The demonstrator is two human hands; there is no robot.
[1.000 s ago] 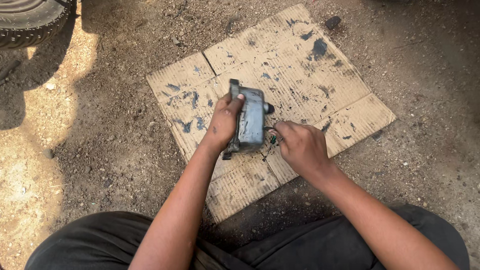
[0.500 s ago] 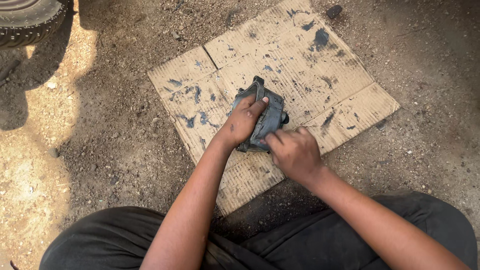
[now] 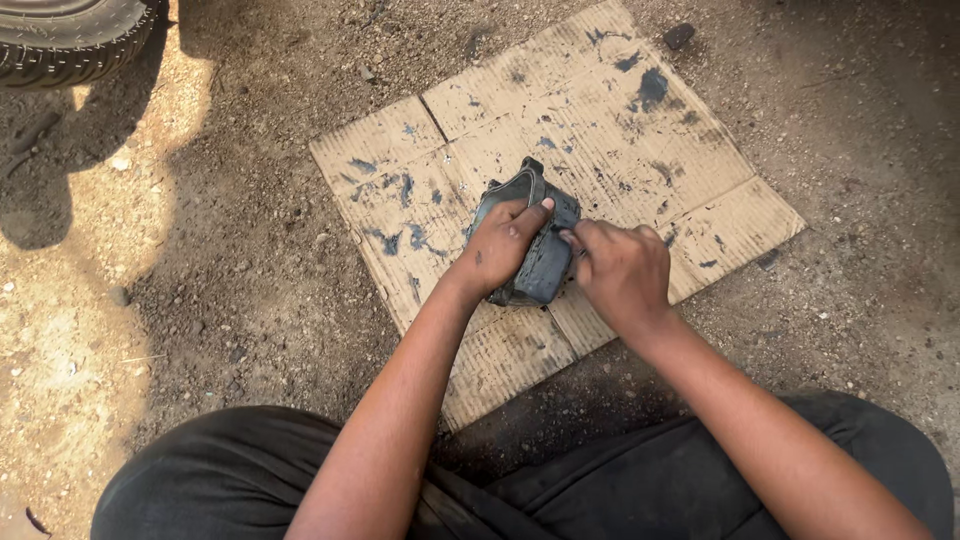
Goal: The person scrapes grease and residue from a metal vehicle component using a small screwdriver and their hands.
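Note:
A dark grey, greasy metal part (image 3: 540,262) lies on a stained sheet of flattened cardboard (image 3: 600,110) on the dirt ground. My left hand (image 3: 500,245) grips the part from its left side, thumb across the top. My right hand (image 3: 622,270) is closed against the part's right side, fingertips pinched at its edge; what it pinches is too small to tell. My dark trousers fill the bottom of the view.
A tyre (image 3: 75,35) sits at the top left corner. A small dark stone (image 3: 678,35) lies just off the cardboard's far edge. Loose gravel and dirt surround the cardboard, sunlit on the left.
The part has gone from standing upright to lying tilted flatter on the cardboard. Both hands stayed on it, the right hand moving closer against its right side.

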